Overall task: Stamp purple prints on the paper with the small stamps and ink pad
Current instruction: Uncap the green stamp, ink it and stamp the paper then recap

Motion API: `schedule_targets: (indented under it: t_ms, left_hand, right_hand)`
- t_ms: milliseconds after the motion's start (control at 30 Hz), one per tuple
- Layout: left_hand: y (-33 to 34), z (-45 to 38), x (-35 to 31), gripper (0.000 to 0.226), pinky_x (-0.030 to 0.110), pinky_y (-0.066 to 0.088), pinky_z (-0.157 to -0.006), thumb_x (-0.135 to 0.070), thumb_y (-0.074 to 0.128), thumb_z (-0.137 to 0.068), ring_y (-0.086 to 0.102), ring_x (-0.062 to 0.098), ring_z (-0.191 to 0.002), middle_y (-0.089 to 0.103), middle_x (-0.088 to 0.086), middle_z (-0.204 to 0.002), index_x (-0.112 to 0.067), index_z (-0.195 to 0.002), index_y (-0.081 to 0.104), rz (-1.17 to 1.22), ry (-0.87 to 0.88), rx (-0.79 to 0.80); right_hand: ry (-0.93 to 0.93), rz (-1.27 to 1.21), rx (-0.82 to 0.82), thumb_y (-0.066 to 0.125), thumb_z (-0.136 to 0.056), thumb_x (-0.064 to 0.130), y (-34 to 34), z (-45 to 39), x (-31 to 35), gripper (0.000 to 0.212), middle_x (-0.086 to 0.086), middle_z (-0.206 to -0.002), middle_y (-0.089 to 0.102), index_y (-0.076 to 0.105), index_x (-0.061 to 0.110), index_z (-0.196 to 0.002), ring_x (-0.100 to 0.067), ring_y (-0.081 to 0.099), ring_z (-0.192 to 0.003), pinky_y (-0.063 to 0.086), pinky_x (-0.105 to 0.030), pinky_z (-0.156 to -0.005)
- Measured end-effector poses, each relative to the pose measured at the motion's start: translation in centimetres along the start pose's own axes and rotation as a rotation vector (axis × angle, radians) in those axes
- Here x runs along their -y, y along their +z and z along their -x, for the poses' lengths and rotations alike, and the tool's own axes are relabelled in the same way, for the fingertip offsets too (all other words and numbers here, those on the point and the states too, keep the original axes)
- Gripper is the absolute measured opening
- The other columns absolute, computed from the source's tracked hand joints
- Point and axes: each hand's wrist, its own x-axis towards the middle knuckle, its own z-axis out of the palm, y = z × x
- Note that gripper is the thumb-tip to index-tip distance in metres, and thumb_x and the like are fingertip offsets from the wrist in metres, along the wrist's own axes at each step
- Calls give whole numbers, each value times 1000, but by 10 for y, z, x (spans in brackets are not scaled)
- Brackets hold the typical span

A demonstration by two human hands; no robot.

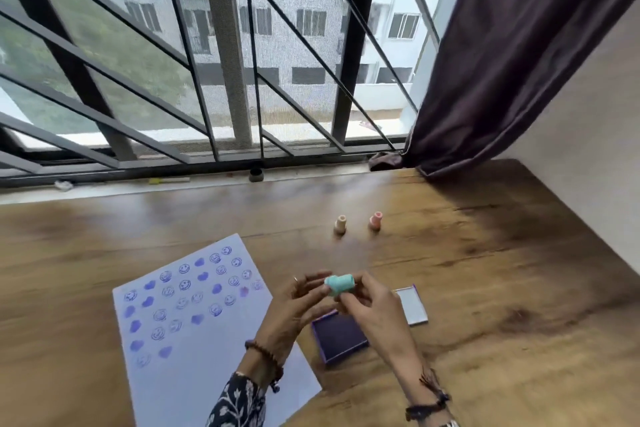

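A small teal stamp (340, 284) lies sideways in the air between both hands, above the open purple ink pad (339, 336). My right hand (367, 305) pinches its right end, and the fingertips of my left hand (298, 302) touch its left end. The white paper (214, 374) lies at the left, covered with several purple hearts and smiley prints on its upper part. A beige stamp (340, 224) and a pink stamp (375, 220) stand upright further back on the table.
The ink pad's lid (412, 305) lies to the right of the pad. The wooden table (502, 288) runs up to a barred window. A dark curtain (502, 62) hangs at the back right, touching the table corner.
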Motion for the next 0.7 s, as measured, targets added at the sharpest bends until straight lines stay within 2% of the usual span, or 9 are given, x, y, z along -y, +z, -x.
schedule_targets:
  t_ms: [100,200,267,333,400,500,600,633,700]
  left_hand:
    - [8,16,3,19,21,59,-66,1,61,-79,71,17,-88,77,4,-89,-7,-94,69,10,1,32]
    - [15,27,1,21,19,58,-69,3,64,-76,71,15,-84,77,3,-84,-10,-91,71,-93,78,20]
    - [20,33,0,22,19,58,-72,3,66,-75,70,13,-82,77,0,-81,-9,-92,71,-139,140,-4]
    - [22,37,1,23,17,57,-70,4,66,-74,70,10,-80,77,-3,-78,-4,-95,71,-162,189,-28]
    - [22,40,4,24,16,55,-67,6,68,-72,69,8,-77,76,-3,-78,-3,-95,71,-193,225,-86]
    - [16,41,9,23,17,56,-69,2,70,-71,67,11,-80,74,6,-87,-10,-90,73,-214,238,-140]
    - [9,41,17,21,16,56,-68,1,70,-72,66,16,-82,73,9,-87,-10,-89,73,-170,175,-157]
    - [7,41,19,20,15,56,-67,2,69,-73,67,16,-81,73,8,-86,-8,-90,72,-154,154,-169]
    - [4,41,24,18,14,56,-64,3,67,-75,68,16,-79,73,6,-83,-8,-88,72,-128,126,-200]
  right_hand:
    - [-12,-106,17,66,-83,17,-8,18,0,7,-1,-82,75,69,17,-89,-10,71,-77,59,-29,-70]
    - [-12,-197,-29,64,-85,20,-12,26,-2,7,-5,-74,73,68,13,-85,-18,70,-67,59,-36,-62]
    - [12,-272,-24,60,-88,18,-10,27,-3,10,-6,-69,67,64,9,-87,-12,63,-57,55,-27,-54]
    - [100,-489,-27,54,-91,18,-3,26,-4,17,-3,-57,56,61,8,-79,-7,51,-44,46,-19,-43]
    - [274,-851,-67,48,-94,19,2,25,-5,29,0,-45,48,59,9,-70,-7,42,-35,37,-18,-33]
    - [442,-1181,-43,46,-95,18,-1,28,-12,26,-2,-42,46,57,9,-72,-9,40,-31,33,-18,-29]
    - [482,-1241,25,44,-95,17,-3,30,-21,23,-1,-43,47,50,9,-74,-9,40,-32,35,-20,-29]
    - [498,-1205,21,44,-94,15,-3,29,-21,22,0,-42,46,50,9,-73,-8,39,-31,34,-19,-28]
    - [488,-983,-25,47,-92,13,-3,25,-19,22,2,-39,45,50,9,-70,-7,36,-29,30,-17,-28]
